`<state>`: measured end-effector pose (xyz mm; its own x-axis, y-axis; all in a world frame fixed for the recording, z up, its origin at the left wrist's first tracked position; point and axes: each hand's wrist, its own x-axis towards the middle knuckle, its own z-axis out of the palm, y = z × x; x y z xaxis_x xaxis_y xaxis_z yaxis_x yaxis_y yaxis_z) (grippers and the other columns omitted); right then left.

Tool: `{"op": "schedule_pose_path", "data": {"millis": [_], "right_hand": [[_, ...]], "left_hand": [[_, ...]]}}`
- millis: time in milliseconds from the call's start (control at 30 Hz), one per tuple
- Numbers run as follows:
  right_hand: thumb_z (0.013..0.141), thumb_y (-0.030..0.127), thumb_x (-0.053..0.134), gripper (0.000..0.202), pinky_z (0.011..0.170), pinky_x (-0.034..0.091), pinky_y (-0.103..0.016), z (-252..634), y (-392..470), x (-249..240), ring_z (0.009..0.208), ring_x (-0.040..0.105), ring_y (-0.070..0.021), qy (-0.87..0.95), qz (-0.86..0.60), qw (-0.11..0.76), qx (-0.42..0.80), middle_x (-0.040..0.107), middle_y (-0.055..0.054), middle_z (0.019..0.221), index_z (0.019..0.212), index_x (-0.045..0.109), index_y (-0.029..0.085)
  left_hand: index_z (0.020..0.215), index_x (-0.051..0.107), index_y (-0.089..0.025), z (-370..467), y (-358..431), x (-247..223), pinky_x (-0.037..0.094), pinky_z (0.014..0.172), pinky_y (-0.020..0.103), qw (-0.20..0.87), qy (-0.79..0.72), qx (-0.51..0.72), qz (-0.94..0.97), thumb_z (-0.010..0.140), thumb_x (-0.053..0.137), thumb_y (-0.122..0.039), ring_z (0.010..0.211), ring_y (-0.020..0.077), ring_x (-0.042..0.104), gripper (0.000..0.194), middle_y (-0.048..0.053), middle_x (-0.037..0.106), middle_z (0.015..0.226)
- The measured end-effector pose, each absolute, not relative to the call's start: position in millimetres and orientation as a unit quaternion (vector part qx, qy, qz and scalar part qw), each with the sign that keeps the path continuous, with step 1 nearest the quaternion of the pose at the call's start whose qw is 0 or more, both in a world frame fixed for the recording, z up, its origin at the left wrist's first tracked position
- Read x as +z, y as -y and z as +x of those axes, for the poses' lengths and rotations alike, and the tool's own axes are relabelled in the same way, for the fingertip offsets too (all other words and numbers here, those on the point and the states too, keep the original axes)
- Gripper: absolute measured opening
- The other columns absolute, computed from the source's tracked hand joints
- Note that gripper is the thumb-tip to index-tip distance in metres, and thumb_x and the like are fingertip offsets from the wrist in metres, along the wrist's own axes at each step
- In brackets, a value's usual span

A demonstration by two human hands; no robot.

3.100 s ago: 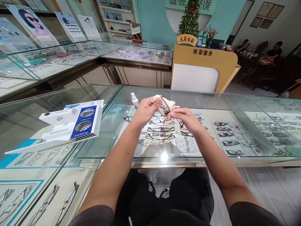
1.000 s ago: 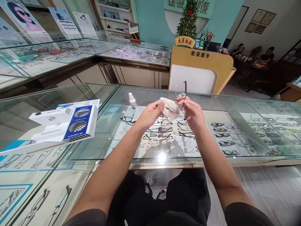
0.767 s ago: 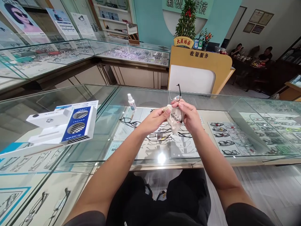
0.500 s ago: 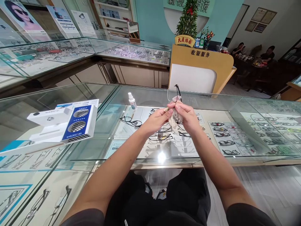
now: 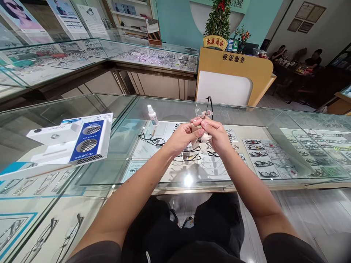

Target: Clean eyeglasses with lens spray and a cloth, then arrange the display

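Above the glass counter, my right hand (image 5: 218, 136) grips a pair of dark-framed eyeglasses (image 5: 210, 103) with its fingertips. One lens and a black temple rise above the fingers, and a small pinkish tag hangs on the frame. My left hand (image 5: 179, 138) is closed on a pale cloth (image 5: 197, 141) pressed against the lower part of the eyeglasses; that part is mostly hidden by cloth and fingers. Both hands touch each other. To the left, a white spray bottle (image 5: 153, 115) and black glasses (image 5: 151, 139) rest on the countertop.
A blue-and-white box (image 5: 89, 140) stands on the counter (image 5: 115, 146) at the left. Beneath the glass lie rows of frames (image 5: 260, 163). Beyond are another display case (image 5: 153, 60) and a wooden cashier desk (image 5: 236, 65). Two people sit at the far right.
The eyeglasses have turned slightly, and the cloth is bunched higher between my hands instead of hanging down. My camera view has shifted a little.
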<state>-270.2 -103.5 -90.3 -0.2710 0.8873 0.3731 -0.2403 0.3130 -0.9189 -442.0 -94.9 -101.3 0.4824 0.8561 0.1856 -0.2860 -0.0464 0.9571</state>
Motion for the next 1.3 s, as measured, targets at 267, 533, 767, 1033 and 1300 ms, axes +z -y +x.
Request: {"op": "schedule_pose_path", "data": {"millis": [267,533,767,1033,1300], "right_hand": [[0.092,0.066,0.084,0.036,0.117,0.052,-0.045,-267.9,101.2,-90.0,0.124,0.070,-0.0287,0.581,-0.281,0.568,0.510,0.081,-0.005,0.115,0.096,0.089,0.030],[0.101,0.066,0.073,0.039,0.107,0.053,-0.044,-266.4,106.6,-85.2,0.108,0.069,-0.0261,0.658,-0.316,0.539,0.420,0.081,-0.004,0.104,0.109,0.092,0.033],[0.096,0.061,0.081,0.034,0.108,0.057,-0.044,-267.1,101.7,-89.9,0.112,0.076,-0.0266,0.581,-0.294,0.563,0.510,0.085,-0.004,0.116,0.104,0.091,0.030],[0.094,0.069,0.080,0.042,0.109,0.060,-0.042,-278.0,105.3,-92.0,0.118,0.077,-0.0262,0.555,-0.292,0.566,0.535,0.085,-0.004,0.125,0.109,0.088,0.030],[0.099,0.063,0.078,0.038,0.123,0.054,-0.044,-279.5,106.0,-95.4,0.136,0.073,-0.0270,0.573,-0.273,0.558,0.536,0.084,-0.002,0.135,0.118,0.088,0.033]], "left_hand": [[0.140,0.077,-0.027,-436.3,95.8,-109.1,0.053,0.078,0.028,0.694,-0.218,0.454,0.514,0.086,0.091,-0.067,0.087,0.0165,0.070,0.068,0.003,0.076,0.097],[0.118,0.077,-0.019,-427.6,94.5,-113.4,0.052,0.073,0.026,0.664,-0.236,0.502,0.502,0.084,0.090,-0.073,0.079,0.0149,0.068,0.065,0.002,0.076,0.090],[0.099,0.070,-0.016,-437.9,94.0,-106.7,0.049,0.067,0.024,0.653,-0.230,0.460,0.555,0.077,0.101,-0.058,0.072,0.0125,0.062,0.056,0.002,0.073,0.085],[0.099,0.068,-0.017,-432.3,99.0,-101.6,0.044,0.063,0.023,0.608,-0.230,0.508,0.566,0.078,0.098,-0.063,0.067,0.0102,0.057,0.059,-0.002,0.067,0.077],[0.090,0.067,-0.017,-430.3,100.8,-101.4,0.043,0.061,0.025,0.569,-0.276,0.549,0.547,0.088,0.081,-0.079,0.064,0.0112,0.052,0.063,-0.001,0.062,0.072]]}}
